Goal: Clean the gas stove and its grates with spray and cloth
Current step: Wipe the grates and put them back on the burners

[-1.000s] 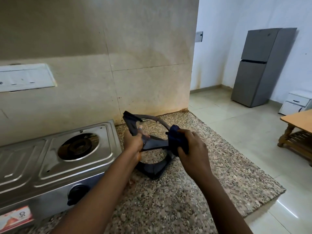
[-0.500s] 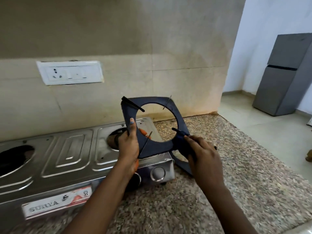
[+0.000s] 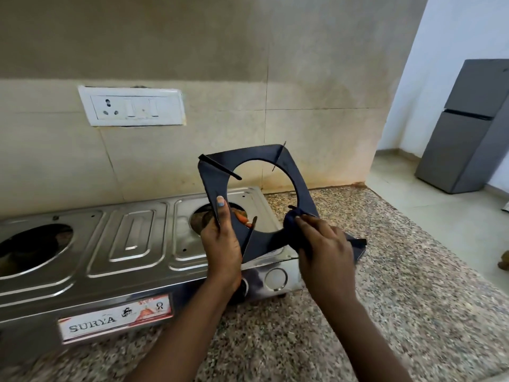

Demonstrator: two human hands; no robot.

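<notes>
dark grate (image 3: pixel 304 193) held tilted upright over stove (image 3: pixel 132 244), both hands gripping

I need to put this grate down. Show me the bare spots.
Free: granite counter right of the stove, out to its floor-side edge, and the strip before the stove. Crowded: the right burner, where both hands hold the grate and cloth, another grate behind.

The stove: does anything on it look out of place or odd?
Yes. The stove has no grates on either burner opening. One dark grate is tilted in the air, held by the left hand, while the right hand presses a dark cloth on it.
</notes>
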